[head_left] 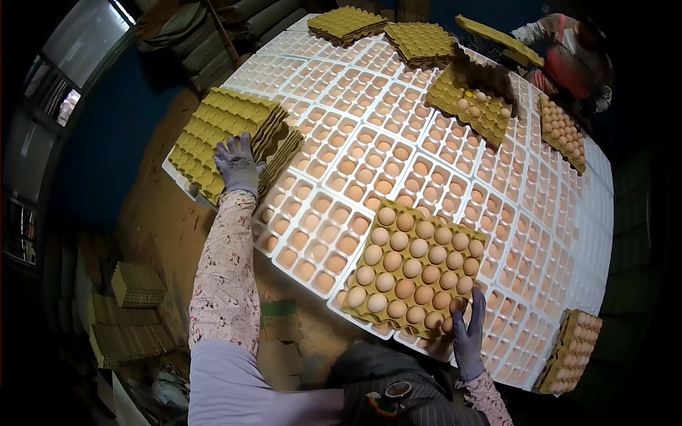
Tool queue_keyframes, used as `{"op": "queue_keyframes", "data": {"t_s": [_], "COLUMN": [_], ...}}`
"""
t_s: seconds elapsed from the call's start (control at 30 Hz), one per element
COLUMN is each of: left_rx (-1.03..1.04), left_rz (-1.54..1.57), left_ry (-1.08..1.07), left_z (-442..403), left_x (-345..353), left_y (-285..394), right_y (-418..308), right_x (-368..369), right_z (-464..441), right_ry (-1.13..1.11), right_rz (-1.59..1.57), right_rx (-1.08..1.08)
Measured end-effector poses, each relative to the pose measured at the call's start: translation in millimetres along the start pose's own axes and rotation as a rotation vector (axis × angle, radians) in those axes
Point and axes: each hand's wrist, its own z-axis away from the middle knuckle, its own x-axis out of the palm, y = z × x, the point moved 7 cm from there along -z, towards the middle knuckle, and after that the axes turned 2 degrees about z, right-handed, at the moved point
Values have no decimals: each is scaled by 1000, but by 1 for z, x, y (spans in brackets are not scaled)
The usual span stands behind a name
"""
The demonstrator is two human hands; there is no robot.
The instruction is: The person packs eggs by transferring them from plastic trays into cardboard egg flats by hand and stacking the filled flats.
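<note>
My left hand (239, 168), in a grey-purple glove, rests with spread fingers on a stack of yellowish pulp egg trays (213, 128) at the table's left edge. Below the middle, a pulp egg tray (393, 261) full of brown eggs lies on top of white plastic egg trays (307, 264). My right hand (470, 331), gloved too, grips this full tray at its near right corner. Its thumb is by a corner egg (459, 304) and its fingers run along the outer side. Part of its hold is hidden.
White plastic trays holding eggs cover the table. A partly filled pulp tray (469, 106) and pulp stacks (347, 25) lie farther back. Filled trays (570, 351) stand at the right. A co-worker (568, 53) handles pulp trays at the far right. Tray bundles (137, 284) sit lower left.
</note>
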Motion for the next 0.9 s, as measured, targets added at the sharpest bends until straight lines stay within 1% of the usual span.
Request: {"op": "queue_keyframes", "data": {"t_s": [0.03, 0.1, 0.17, 0.23, 0.3, 0.33, 0.37, 0.43, 0.5, 0.53, 0.57, 0.6, 0.63, 0.7, 0.73, 0.77, 0.83, 0.87, 0.9], "left_rx": [-7, -20, 3, 47, 117, 146, 157, 160, 358, 395, 474, 452, 448, 515, 605, 595, 518, 450, 490], "left_rz": [-56, -23, 139, 112, 205, 208, 215, -224, 123, 467, 795, 998, 1162, 1252, 1300, 1442, 1685, 1786, 1806], "left_ry": [-43, -63, -19, -1, 5, -56, -63, 13, 233, 36, -81, -330, -466, -480, -531, -621, -806, -887, -939], "left_z": [0, -1, 5, 12, 18, 16, 17, 22, 47, 69, 100, 139, 172, 222, 246, 268, 308, 324, 343], "left_x": [-1, 1, -2, 4, 5, 9, 0, -21, -75, -97, -92, -83, -75, -92, -108, -125, -158, -170, -178], "left_y": [2, 2, -4, -9, -10, -11, -7, 16, 69, 99, 125, 151, 175, 218, 253, 279, 318, 335, 357], "right_y": [5, 14, 20, 27, 39, 43, 47, 52, 67, 67, 66, 81, 104, 122, 128, 129, 118, 118, 122], "right_x": [-2, -6, -17, -21, -22, -20, -18, -14, -15, -14, -9, -5, 2, 1, -2, -8, -37, -54, -70], "right_z": [2, 4, 9, 13, 16, 14, 12, 6, 2, -1, 1, 6, 10, 24, 33, 40, 54, 64, 71], "right_ry": [4, 38, 65, 101, 88, 61, 66, 72, 88, 97, 122, 137, 159, 157, 168, 172, 161, 191, 210], "right_rz": [1, 19, 33, 40, 3, 42, 48, 92, 15, -255, -533, -595, -655, -555, -493, -403, -301, -293, -288], "right_rx": [6, -25, -23, -11, 27, -8, 5, 21, 120, 267, 399, 378, 353, 310, 282, 236, 281, 311, 331]}}
